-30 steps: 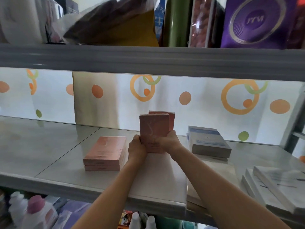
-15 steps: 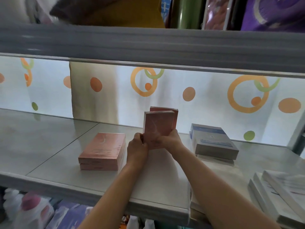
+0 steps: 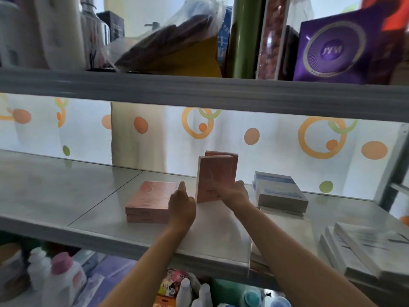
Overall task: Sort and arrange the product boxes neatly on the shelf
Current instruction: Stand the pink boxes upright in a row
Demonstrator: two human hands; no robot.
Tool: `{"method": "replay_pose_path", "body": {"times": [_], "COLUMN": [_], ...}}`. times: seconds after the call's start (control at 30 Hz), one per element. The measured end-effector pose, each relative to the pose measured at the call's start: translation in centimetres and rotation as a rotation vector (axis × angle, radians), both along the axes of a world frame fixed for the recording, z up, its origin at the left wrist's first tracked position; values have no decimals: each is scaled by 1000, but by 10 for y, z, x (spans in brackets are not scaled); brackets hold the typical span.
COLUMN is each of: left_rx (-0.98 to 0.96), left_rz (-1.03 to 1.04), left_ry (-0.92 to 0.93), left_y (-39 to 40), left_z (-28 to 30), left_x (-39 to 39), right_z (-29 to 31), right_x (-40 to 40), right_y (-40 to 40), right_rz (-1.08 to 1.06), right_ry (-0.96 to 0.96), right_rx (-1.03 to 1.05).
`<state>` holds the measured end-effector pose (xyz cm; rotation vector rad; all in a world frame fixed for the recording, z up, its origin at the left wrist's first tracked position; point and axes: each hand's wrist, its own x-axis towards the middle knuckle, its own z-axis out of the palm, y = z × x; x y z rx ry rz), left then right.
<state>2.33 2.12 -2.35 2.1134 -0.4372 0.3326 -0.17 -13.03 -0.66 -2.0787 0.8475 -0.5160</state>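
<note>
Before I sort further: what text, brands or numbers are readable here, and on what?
"JYM", roughly, blurred: round emblem on the purple box, upper shelf.
Upright pink boxes: print too small to read.
Flat pink boxes: edge print unreadable.
Blue-white box: unreadable.
Blue pack above: letters cut off, unreadable.

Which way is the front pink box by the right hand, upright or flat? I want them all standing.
Upright. The front pink box stands on its short end on the shelf, right hand at its base; the flat pink stack lies beside it.
</note>
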Motion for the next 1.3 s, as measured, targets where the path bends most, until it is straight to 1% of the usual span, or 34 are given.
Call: {"method": "replay_pose_path", "body": {"times": [0.1, 0.2, 0.27, 0.4, 0.5, 0.6, 0.67, 0.73, 0.8, 0.9, 1.0, 1.17, 1.3], "left_rx": [-21, -40, -38, -7, 22, 77, 103, 88, 99, 120, 88, 6, -83], "left_rz": [9, 14, 21, 31, 41, 80, 102, 129, 148, 151, 132, 76, 70], "left_ry": [-59, -113, -130, -164, -191, -118, 26, 209, 310, 294, 269, 221, 149], "left_y": [23, 47, 62, 93, 112, 126, 131, 132, 131, 130, 132, 139, 145], "left_z": [9, 21, 27, 26, 16, 5, -3, -11, -17, -23, -28, -27, -32], "left_x": [1, 4, 10, 23, 26, 30, 33, 36, 41, 44, 46, 47, 42], "right_z": [10, 11, 10, 16, 15, 6, -1, -6, -8, -15, -19, -15, -12], "right_x": [-19, -31, -30, -20, -11, -2, 3, 8, 12, 16, 17, 15, 5], "right_y": [25, 50, 64, 97, 115, 129, 136, 139, 142, 146, 151, 155, 162], "right_rz": [52, 82, 93, 178, 227, 255, 253, 237, 207, 190, 213, 216, 229], "right_ry": [-20, -105, -98, -40, -57, -76, -73, -54, -13, 26, 43, 29, -48], "right_rx": [-68, 6, 18, -5, -33, -19, 1, 7, 13, 28, 18, -48, -26]}}
